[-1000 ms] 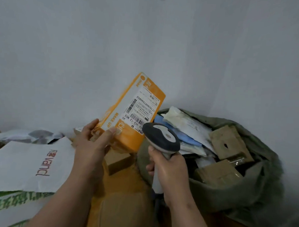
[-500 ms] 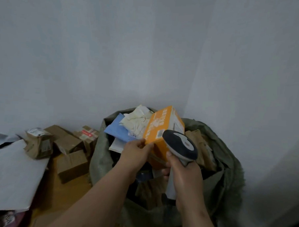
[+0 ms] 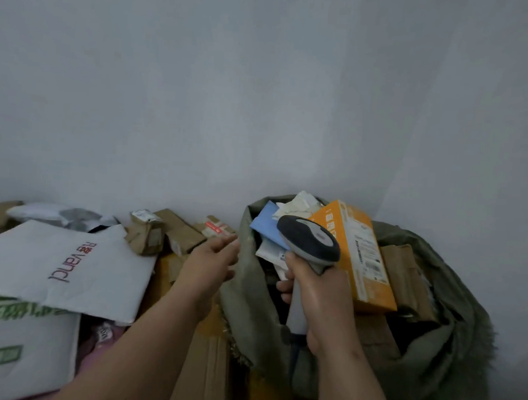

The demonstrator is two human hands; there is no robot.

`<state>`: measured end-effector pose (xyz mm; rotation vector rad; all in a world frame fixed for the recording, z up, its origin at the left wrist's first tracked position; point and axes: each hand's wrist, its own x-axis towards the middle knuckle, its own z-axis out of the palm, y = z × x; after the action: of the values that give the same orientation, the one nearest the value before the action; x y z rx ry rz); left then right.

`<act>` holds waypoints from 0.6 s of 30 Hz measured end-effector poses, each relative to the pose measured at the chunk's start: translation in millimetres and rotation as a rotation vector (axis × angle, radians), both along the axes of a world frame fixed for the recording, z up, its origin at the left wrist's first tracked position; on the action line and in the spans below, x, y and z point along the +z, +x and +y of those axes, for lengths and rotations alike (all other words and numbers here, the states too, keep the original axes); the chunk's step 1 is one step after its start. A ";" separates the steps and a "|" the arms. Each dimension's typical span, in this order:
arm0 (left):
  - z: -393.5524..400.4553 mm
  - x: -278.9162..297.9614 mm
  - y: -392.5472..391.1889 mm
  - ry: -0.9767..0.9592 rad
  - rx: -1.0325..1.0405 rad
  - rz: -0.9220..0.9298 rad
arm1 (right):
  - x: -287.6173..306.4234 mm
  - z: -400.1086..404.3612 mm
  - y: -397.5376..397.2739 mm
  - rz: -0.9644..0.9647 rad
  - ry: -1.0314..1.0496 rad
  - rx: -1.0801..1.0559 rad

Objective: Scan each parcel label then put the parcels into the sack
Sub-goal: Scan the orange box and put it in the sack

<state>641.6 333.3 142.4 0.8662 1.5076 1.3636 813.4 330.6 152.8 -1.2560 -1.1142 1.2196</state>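
An orange parcel box (image 3: 363, 258) with a white label lies in the open green sack (image 3: 450, 338) at the right, on top of brown boxes, a blue mailer (image 3: 266, 224) and white bags. My right hand (image 3: 316, 296) grips the grey barcode scanner (image 3: 309, 241) in front of the sack's mouth, head pointing up and left. Just left of the sack's rim, my left hand (image 3: 211, 261) hangs empty with loose, outstretched fingers, reaching toward small brown parcels (image 3: 170, 232) by the wall.
A big white mailer with red lettering (image 3: 60, 266) lies at the left over a white box with green print (image 3: 17, 349). A pale plastic bag (image 3: 53, 215) sits behind it. Flat cardboard (image 3: 210, 363) covers the floor between. White walls meet in a corner behind the sack.
My left hand carried the orange box from the scanner into the sack, let it go and swung back left, empty. The view turned right, then left again.
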 end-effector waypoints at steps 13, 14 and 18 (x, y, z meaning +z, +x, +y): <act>-135.0 -51.5 -205.2 -0.094 0.353 -0.095 | -26.5 -88.7 -200.8 -0.016 -0.105 0.278; -140.2 -56.2 -215.5 -0.108 0.365 -0.100 | -30.0 -90.8 -211.6 -0.015 -0.114 0.288; -141.0 -68.5 -243.5 -0.155 0.389 -0.123 | -39.7 -84.1 -242.5 -0.022 -0.145 0.279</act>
<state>398.1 192.3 73.9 0.3953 1.7173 1.5188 570.9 246.5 113.1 -1.2529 -1.2670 1.5210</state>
